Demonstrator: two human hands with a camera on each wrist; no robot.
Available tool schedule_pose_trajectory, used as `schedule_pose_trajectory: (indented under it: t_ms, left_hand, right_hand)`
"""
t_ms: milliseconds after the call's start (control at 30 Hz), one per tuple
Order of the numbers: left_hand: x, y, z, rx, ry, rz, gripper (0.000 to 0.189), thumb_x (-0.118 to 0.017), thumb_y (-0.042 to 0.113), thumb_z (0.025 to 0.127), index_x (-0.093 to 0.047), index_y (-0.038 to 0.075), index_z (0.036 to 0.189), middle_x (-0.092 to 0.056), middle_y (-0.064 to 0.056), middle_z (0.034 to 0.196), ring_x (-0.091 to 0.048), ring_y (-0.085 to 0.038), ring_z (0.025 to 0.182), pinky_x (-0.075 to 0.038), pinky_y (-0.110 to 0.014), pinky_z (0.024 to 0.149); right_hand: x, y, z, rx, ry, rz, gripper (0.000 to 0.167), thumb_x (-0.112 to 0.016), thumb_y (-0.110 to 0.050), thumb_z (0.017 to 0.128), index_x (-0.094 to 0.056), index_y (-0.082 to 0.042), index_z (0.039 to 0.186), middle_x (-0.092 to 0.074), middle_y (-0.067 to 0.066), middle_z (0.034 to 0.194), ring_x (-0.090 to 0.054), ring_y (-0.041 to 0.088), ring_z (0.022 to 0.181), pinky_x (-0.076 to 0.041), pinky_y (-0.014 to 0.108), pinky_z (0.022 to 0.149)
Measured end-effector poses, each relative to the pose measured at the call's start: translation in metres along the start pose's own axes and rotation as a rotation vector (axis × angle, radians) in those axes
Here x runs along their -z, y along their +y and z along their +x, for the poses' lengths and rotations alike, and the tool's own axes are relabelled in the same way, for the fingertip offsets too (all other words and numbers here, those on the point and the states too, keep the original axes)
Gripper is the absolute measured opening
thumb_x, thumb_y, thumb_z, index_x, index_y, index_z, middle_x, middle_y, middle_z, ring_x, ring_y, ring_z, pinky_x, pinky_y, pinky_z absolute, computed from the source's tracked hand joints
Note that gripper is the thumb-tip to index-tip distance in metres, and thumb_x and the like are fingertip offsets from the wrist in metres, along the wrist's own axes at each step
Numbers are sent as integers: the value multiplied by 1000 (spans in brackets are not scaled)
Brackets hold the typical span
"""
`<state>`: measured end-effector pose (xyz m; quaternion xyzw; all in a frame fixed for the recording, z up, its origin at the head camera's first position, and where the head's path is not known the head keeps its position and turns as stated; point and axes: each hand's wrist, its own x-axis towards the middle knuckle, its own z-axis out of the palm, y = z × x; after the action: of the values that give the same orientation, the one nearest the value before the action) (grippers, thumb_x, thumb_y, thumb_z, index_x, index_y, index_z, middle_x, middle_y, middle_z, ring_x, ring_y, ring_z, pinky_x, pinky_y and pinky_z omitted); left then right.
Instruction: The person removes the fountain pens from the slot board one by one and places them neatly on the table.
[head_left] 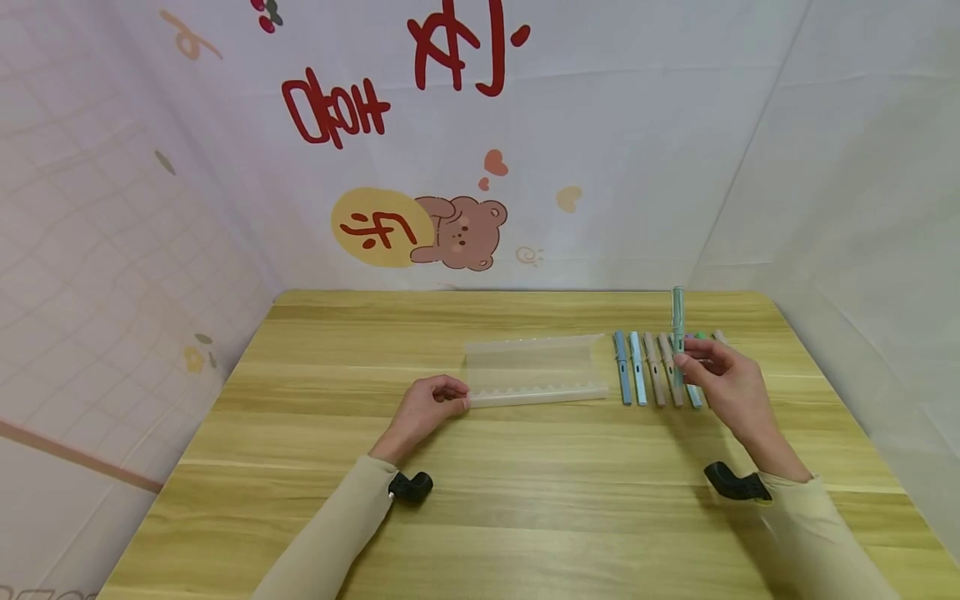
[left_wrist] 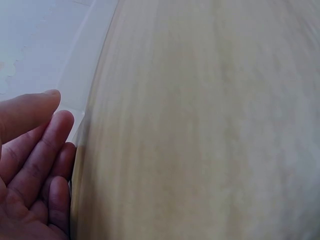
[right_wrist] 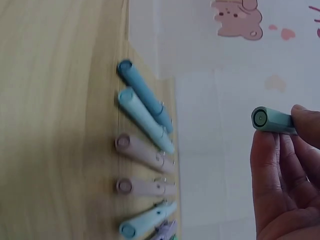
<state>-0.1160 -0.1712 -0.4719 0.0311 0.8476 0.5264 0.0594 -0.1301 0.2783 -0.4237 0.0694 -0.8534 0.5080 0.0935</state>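
My right hand point(head_left: 731, 387) pinches a pale green capped pen point(head_left: 678, 308) and holds it upright above a row of pens. From the right wrist, the end of that green pen point(right_wrist: 267, 120) shows between thumb and fingertips. At the left end of a translucent plastic pen case point(head_left: 536, 393), my left hand point(head_left: 427, 408) grips the near corner between thumb and fingers. The case lies open on the table, its near edge scalloped with small notches. In the left wrist view, the left hand point(left_wrist: 37, 165) is at the case's corner point(left_wrist: 75, 117).
Right of the case several capped pens lie side by side: a blue pen point(head_left: 623, 371), a light blue pen point(head_left: 638, 371), a brownish pen point(head_left: 654, 371) and others partly behind the right hand. A white printed cloth point(head_left: 637, 125) hangs behind the wooden table point(head_left: 525, 500).
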Motion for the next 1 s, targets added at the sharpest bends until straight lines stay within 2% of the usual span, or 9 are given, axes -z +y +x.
schedule_pose_trajectory:
  t_ms: [267, 400, 600, 800, 1000]
  left_hand:
    - [0, 1, 2, -6, -8, -18, 18, -80, 15, 92, -76, 10, 108, -74, 0, 100, -66, -16, 90, -50, -31, 82]
    - [0, 2, 0, -9, -14, -28, 22, -80, 15, 91, -76, 8, 111, -74, -1, 101, -66, -16, 91, -50, -33, 84]
    - [1, 4, -2, -14, -26, -29, 24, -80, 15, 91, -76, 8, 114, -74, -1, 101, -65, -16, 91, -49, -34, 84]
    - [2, 5, -1, -4, -34, -13, 22, -79, 15, 92, -78, 11, 114, -74, 0, 102, -64, -15, 91, -48, -34, 85]
    - [1, 3, -1, -3, -27, -5, 21, -79, 15, 92, -79, 12, 113, -75, 1, 102, -64, -14, 92, -48, -34, 87]
  right_hand:
    - [25, 17, 4, -38, 29, 9, 44, -68, -23, 102, -60, 8, 133, -63, -19, 109, -66, -11, 93, -55, 15, 73]
    - [37, 25, 3, -62, 23, -12, 47, -66, -26, 103, -59, 7, 136, -61, -19, 110, -66, -10, 92, -56, 16, 73]
    - [54, 41, 5, -106, 20, -63, 52, -65, -30, 104, -57, 9, 138, -63, -28, 100, -68, -6, 84, -56, 17, 69]
    - [69, 54, 10, -128, 18, -89, 54, -66, -28, 103, -55, 12, 138, -65, -32, 92, -69, -5, 78, -54, 16, 67]
    - [81, 63, 10, -174, -33, -155, 60, -63, -33, 105, -52, 14, 141, -59, -38, 92, -66, -9, 78, -53, 17, 66]
